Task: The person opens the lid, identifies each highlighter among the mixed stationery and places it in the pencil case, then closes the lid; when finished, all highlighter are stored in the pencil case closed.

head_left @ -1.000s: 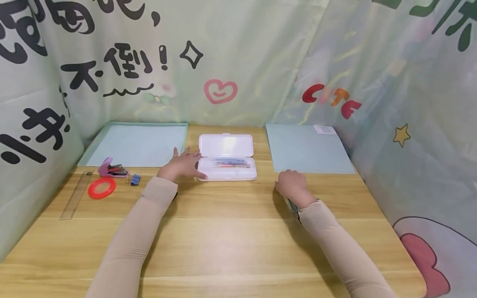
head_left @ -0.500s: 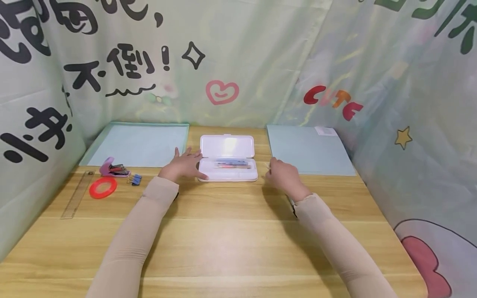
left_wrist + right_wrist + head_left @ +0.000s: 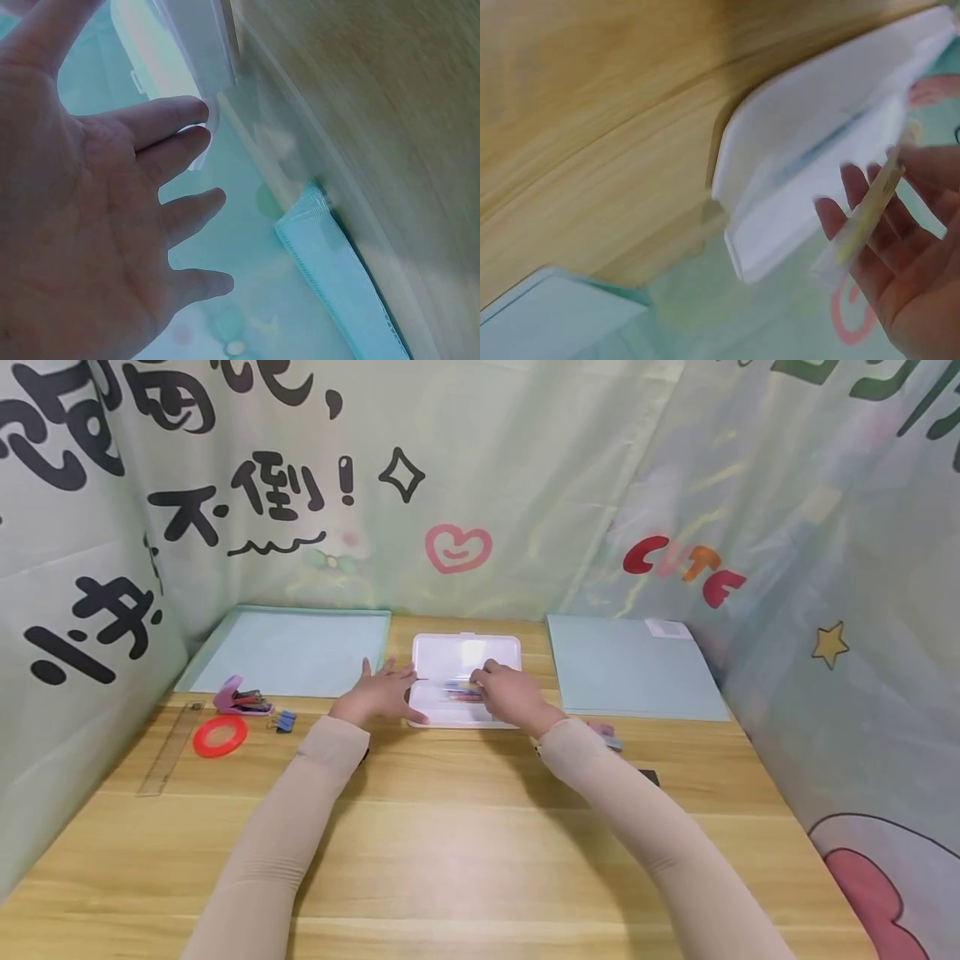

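Note:
A white pencil case (image 3: 442, 720) lies with its lid (image 3: 450, 652) raised at the back of the table. Several slim pens (image 3: 459, 695) are inside it. My left hand (image 3: 375, 697) rests against the case's left end, fingers spread. In the left wrist view its fingers (image 3: 180, 217) are extended beside the white case. My right hand (image 3: 513, 697) is over the right part of the case. In the right wrist view it pinches a slim, pen-like stick (image 3: 862, 217), pale and partly yellow, blurred, between thumb and fingers.
Pale blue folders lie on the left (image 3: 300, 652) and right (image 3: 637, 668). At left are a purple stapler (image 3: 238, 695), a blue binder clip (image 3: 282, 721), a red ring (image 3: 220, 735) and a clear ruler (image 3: 172, 747). A pink-and-grey item (image 3: 606, 735) and a black item (image 3: 651, 776) lie by the right sleeve.
My right hand has moved left, from beside the right folder to over the pencil case, carrying the slim stick. Small items by the right sleeve now show. The left hand stays at the case.

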{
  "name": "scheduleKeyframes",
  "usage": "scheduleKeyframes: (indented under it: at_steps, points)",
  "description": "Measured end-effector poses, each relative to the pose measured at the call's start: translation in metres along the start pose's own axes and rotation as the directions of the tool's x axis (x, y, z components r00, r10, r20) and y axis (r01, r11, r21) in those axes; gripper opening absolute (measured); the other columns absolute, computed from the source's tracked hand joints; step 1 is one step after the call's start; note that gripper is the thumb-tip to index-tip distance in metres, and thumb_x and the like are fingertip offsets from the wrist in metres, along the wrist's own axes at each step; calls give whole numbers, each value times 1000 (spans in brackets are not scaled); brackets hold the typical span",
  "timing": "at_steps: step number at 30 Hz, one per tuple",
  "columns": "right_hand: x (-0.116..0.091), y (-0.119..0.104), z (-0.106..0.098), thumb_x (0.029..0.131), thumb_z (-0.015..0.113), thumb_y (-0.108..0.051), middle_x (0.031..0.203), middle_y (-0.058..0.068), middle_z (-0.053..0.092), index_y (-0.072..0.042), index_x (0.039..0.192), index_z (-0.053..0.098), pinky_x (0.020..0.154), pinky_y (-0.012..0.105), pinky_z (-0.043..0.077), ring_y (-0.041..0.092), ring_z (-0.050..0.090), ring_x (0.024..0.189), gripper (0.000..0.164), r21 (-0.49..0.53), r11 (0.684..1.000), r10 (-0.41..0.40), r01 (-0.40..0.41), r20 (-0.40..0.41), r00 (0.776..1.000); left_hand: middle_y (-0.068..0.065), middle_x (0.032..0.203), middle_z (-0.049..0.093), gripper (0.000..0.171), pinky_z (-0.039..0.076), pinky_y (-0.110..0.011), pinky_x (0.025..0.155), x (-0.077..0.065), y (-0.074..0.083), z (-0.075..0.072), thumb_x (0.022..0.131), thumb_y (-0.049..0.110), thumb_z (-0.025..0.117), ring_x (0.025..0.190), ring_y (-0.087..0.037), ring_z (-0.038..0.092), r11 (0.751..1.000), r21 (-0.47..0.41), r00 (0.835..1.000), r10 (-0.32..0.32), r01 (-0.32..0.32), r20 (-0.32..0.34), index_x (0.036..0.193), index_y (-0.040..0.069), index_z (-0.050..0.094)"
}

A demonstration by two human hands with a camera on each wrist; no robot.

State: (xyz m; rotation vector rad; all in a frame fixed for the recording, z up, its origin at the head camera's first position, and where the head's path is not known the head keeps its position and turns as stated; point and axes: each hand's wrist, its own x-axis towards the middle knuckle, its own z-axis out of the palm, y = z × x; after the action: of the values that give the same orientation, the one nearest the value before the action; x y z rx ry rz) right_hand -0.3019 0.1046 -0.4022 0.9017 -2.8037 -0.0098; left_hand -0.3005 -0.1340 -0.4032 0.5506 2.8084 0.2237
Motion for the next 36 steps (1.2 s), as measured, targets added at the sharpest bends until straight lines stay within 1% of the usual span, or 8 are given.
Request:
scheduleKeyframes:
  at_steps: [3,6,12,17,23,29,33,36]
  points:
    - [12,-4,6,84,49,-16,88,-3,50,-20,103,60,46,27,40,11,49,68,23,-10,1000,3,-3,-1,1000,-1,143,14,97,-14,-60,90,1,-1,1,64,69,53,129,-32,-3,1000,7,1000,-2,2,-1,137,12,26]
    - [19,-8,12,83,53,-18,86,-3,50,-21,103,61,50,29,43,12,50,70,21,0,1000,6,-6,2,1000,-1,143,14,100,-14,-60,90,2,-2,1,62,72,52,129,-32,-2,1000,8,1000,-8,8,-1,137,11,26]
    - [18,-11,26,85,54,-27,86,-1,51,-22,104,62,55,28,44,14,49,74,21,-23,1000,-9,9,3,1000,0,143,14,102,-14,-60,91,5,-3,3,61,74,50,129,-31,-2,1000,28,1000,-10,10,-4,137,12,26]
    - [16,-11,27,85,53,-19,90,2,51,-21,108,62,62,29,45,18,48,76,24,-30,999,-39,39,3,999,-1,144,13,99,-14,-60,90,6,-4,3,63,71,51,129,-31,-2,999,33,1000,-15,15,-1,138,12,25]
    - [12,-9,25,81,53,-12,92,3,52,-19,107,61,66,30,45,19,49,79,28,-13,999,-30,30,6,1000,-1,144,13,98,-13,-60,91,5,-4,3,64,70,52,129,-31,-3,1000,27,1000,-14,14,3,138,12,24]
    - [2,-7,18,82,52,-14,96,3,53,-17,106,61,70,31,43,19,49,83,26,7,1000,-20,20,-9,1000,-2,144,13,98,-13,-60,90,2,-3,3,65,70,51,129,-32,-3,999,31,1000,-11,11,0,138,11,24]
    - [-12,-1,10,82,54,-19,101,5,53,-15,112,57,73,32,43,20,49,88,31,2,999,34,-34,-1,999,-2,143,14,96,-13,-60,91,1,-1,2,65,68,53,129,-31,-2,1000,26,1000,-12,12,-7,138,11,24]
    - [-29,7,2,82,56,-26,107,7,53,-13,119,52,76,36,43,23,49,94,39,7,995,97,-97,58,994,-1,143,14,96,-13,-60,91,1,0,2,66,68,53,129,-31,-3,1000,19,1000,-7,7,-6,138,12,25]
